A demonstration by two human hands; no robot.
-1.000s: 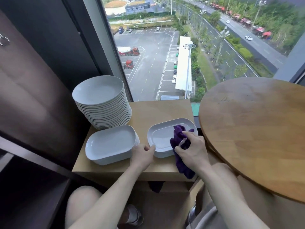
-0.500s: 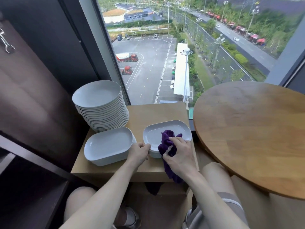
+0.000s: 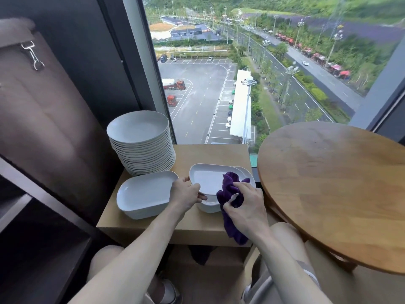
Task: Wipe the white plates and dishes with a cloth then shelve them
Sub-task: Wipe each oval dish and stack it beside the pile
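Grip: left hand (image 3: pixel 186 194) pinches the dish (image 3: pixel 206 179) at its near-left rim; right hand (image 3: pixel 245 205) is bunched round the cloth (image 3: pixel 230 188), pressing it into the dish's near-right side.
Dish: centre of frame, raised and tilted over a lower dish (image 3: pixel 208 207) on the desk (image 3: pixel 210 154).
Neighbours: second dish (image 3: pixel 144 194) just left; plates (image 3: pixel 140 141) stacked behind it, left of centre.
Handling: glazed and stiff, probably slick and breakable, modest weight; the cloth is soft and limp.
Hold: rim looks best, fingers under, thumb over.
Shelf (image 3: pixel 32 216): dark, lower left of frame.
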